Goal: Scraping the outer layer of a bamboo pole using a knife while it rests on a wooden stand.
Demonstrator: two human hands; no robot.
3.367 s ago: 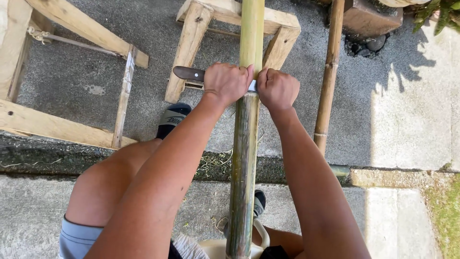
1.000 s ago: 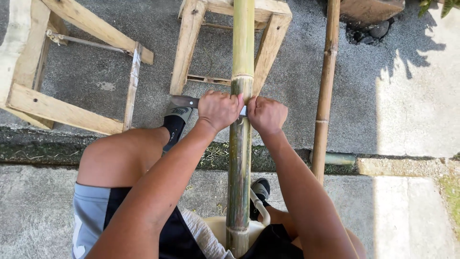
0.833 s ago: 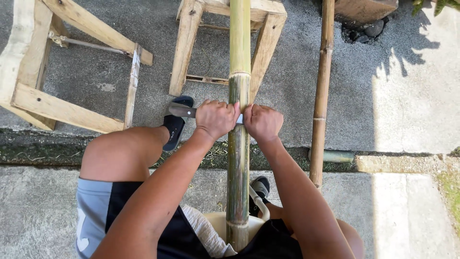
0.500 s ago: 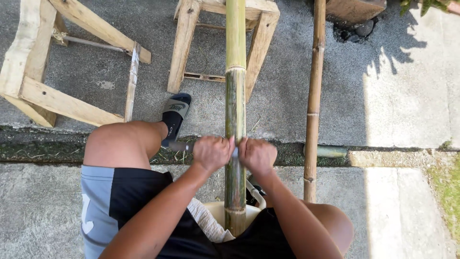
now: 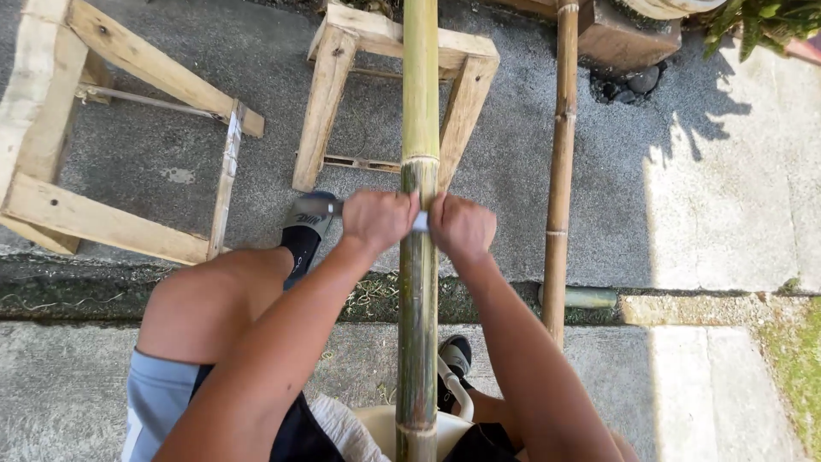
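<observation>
The green bamboo pole (image 5: 418, 282) runs from the person's lap away toward a wooden sawhorse (image 5: 466, 64), where its far part rests on the top bar, and its near end sits over a pale bucket (image 5: 376, 428) between the legs. Across the pole, just below a node ring, lies a blade (image 5: 329, 206) whose metal end shows to the left of the left hand. The left hand (image 5: 376, 218) is closed in a fist around the blade on the left side of the pole, and the right hand (image 5: 463, 227) is closed around its other end on the right side, so both hands sit very close to the pole and to the cutting edge. From this position, I think the main risk is a slip: the round, smooth skin of the bamboo can let the blade slide sideways or jump at the node, and then the knuckles can hit the pole. The blade travels along the line of the lap, so the bare knees and thighs are exposed. The pole is held only by the sawhorse and the body, so it can roll or slide off. A second, thinner brown bamboo pole (image 5: 560, 171) lies just beside it on the right, a second wooden frame (image 5: 111, 137) stands to the left, and a sandaled foot (image 5: 306, 221) rests on the concrete floor (image 5: 727, 214) near the blade's end.
</observation>
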